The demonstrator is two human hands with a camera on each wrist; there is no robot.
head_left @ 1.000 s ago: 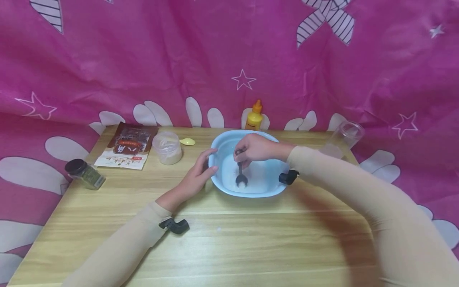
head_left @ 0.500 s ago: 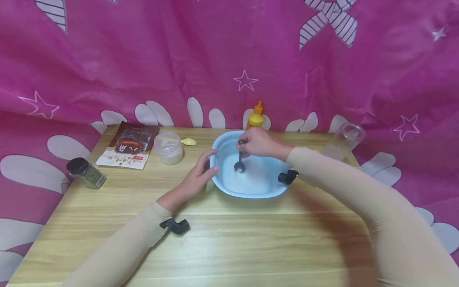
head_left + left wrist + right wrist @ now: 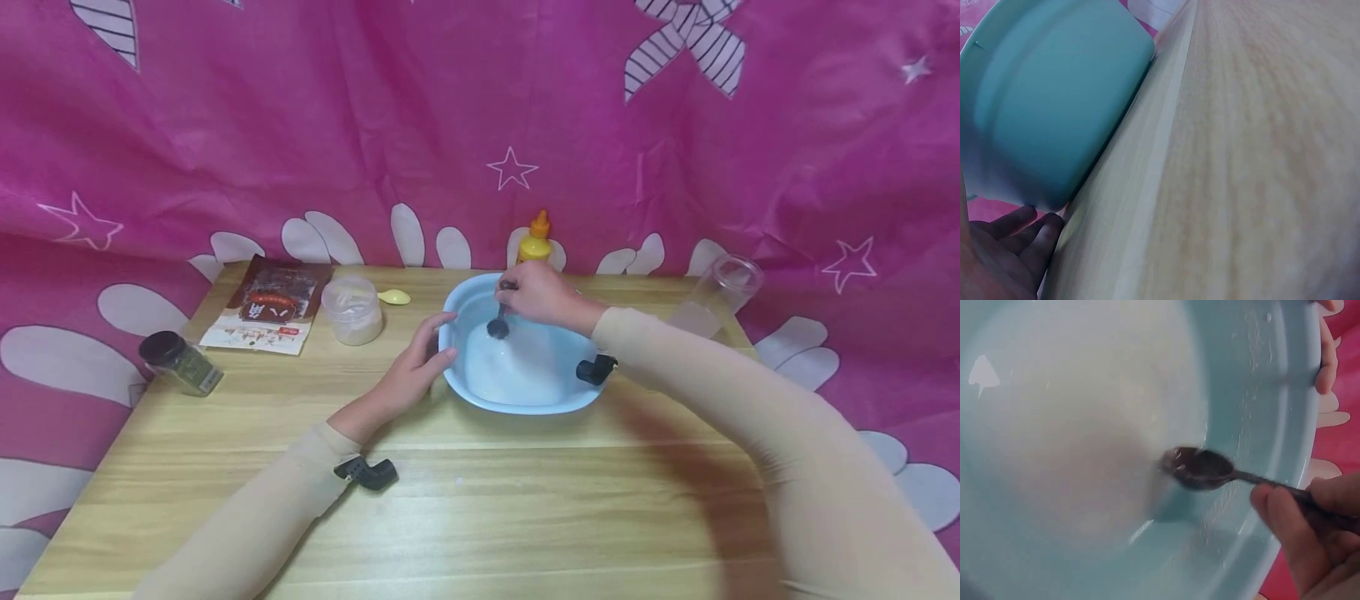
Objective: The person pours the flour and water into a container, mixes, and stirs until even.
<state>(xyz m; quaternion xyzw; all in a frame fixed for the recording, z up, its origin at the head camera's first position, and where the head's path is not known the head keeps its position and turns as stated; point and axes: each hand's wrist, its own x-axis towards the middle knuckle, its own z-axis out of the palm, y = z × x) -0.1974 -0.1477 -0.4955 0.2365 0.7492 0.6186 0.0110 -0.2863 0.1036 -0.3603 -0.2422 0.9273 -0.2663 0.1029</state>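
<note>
A light blue plastic basin [image 3: 527, 409] stands on the table with cloudy whitish liquid [image 3: 1097, 431] in it. At its left side rests my left hand [image 3: 408, 367], thumb and index finger spread against the rim. Other fingertips [image 3: 1044, 240] touch the basin's outer wall, low near the table, in the left wrist view. Inside the basin's outline, my right hand [image 3: 542, 293] pinches a dark spoon [image 3: 497, 327] by its handle. In the right wrist view the spoon's bowl [image 3: 1200, 467] hangs tilted over the liquid's edge, wet and glossy, near the inner wall.
Left of the basin are a clear tub [image 3: 352, 312] of pale powder, a yellow spoon [image 3: 395, 297], a brown-and-white packet [image 3: 266, 306] and a black-lidded spice jar [image 3: 182, 363]. A yellow squeeze bottle [image 3: 535, 248] stands behind the basin. A clear container [image 3: 716, 292] lies behind my right forearm.
My right hand has carried the spoon from the basin's front part toward its back, and the spoon's bowl sits farther from me. My left hand has stayed at the rim.
</note>
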